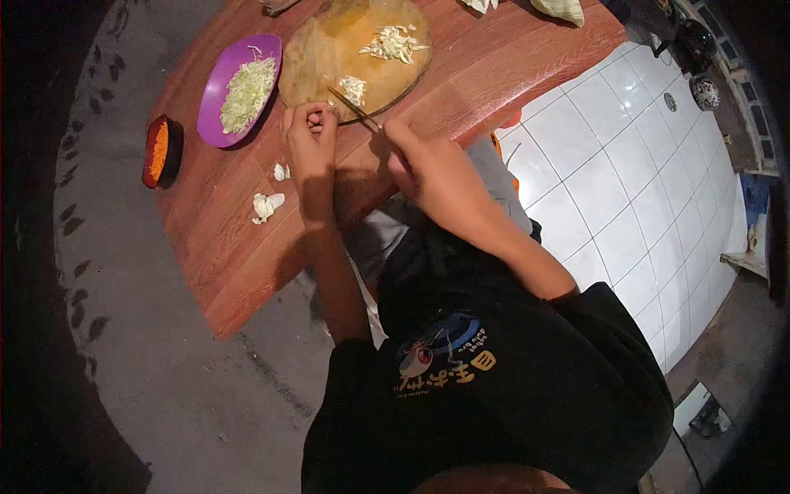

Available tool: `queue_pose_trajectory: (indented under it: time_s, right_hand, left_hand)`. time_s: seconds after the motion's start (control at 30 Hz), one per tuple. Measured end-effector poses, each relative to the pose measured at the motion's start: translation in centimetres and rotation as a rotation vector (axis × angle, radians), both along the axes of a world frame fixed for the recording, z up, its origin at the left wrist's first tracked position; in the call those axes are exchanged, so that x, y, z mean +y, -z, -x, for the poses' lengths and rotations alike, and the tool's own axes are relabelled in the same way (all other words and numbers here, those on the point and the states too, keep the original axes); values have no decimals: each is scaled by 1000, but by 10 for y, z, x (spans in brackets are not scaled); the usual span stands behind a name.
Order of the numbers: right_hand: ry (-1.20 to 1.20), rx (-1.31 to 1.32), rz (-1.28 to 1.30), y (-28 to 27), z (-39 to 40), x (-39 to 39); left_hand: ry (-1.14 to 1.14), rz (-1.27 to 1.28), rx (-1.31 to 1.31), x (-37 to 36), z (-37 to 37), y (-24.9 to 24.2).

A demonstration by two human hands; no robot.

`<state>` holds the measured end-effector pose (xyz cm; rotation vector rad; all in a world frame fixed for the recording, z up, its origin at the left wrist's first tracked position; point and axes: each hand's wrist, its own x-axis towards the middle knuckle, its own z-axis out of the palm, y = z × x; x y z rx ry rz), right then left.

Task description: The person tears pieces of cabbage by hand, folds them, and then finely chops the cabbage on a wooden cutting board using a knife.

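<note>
My right hand (411, 156) is wrapped around the handle of a knife (354, 102), whose narrow blade lies over a round wooden cutting board (317, 53). Beside the blade is a small heap of chopped cabbage (353, 89). At the board's near edge, my left hand (311, 132) has its fingers curled in; whatever they hold, if anything, is hidden. A larger pile of chopped cabbage (395, 44) rests on the board's right side. Left of the board stands a purple bowl (211, 111) with finely shredded cabbage (249, 95) in it.
A small dark bowl (173, 156) of orange shreds stands near the table's left edge. Cabbage scraps (267, 207) lie on the wooden table (222, 247) near my left forearm. A cabbage piece (561, 10) sits at the far right. White floor tiles (625, 181) extend beyond the table.
</note>
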<state>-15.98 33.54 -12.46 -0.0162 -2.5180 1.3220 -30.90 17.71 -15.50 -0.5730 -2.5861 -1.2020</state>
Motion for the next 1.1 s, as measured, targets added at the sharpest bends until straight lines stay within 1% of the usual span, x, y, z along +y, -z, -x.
queue_pose_trajectory:
  time_s: [0.07,0.2,0.27,0.37,0.47,0.6,0.67,0.77,0.87,0.97,1.0,1.07,1.1]
  right_hand:
    - [4,55,73,5,1,-3]
    - [-56,34,120,9,4,-7]
    - [-23,84,88,11,6,-9]
    - [-29,82,84,7,3,-9]
    - [-25,69,69,7,2,-11]
    - [-31,36,67,7,3,-10]
    - [-64,32,138,6,3,-9]
    - [-100,31,171,1,4,-6]
    - [-83,90,141,9,15,-9]
    - [-107,90,130,13,24,-10]
    - [-106,98,129,14,24,-11]
    - [-52,107,22,10,20,-9]
    - [-53,115,18,6,16,-5]
  left_hand:
    - [2,0,31,0,1,1]
    - [-16,10,21,-1,4,5]
    - [10,52,127,-1,6,7]
    - [42,-21,82,4,-5,-4]
    - [19,27,82,1,3,4]
    - [32,28,95,0,4,7]
    - [28,97,134,-3,6,8]
    - [43,43,108,-4,9,11]
    - [54,24,71,-4,7,8]
    - [42,-6,25,-2,4,6]
    - [43,-6,33,-3,5,6]
    - [47,85,138,-5,7,6]
    - [46,81,146,-5,7,6]
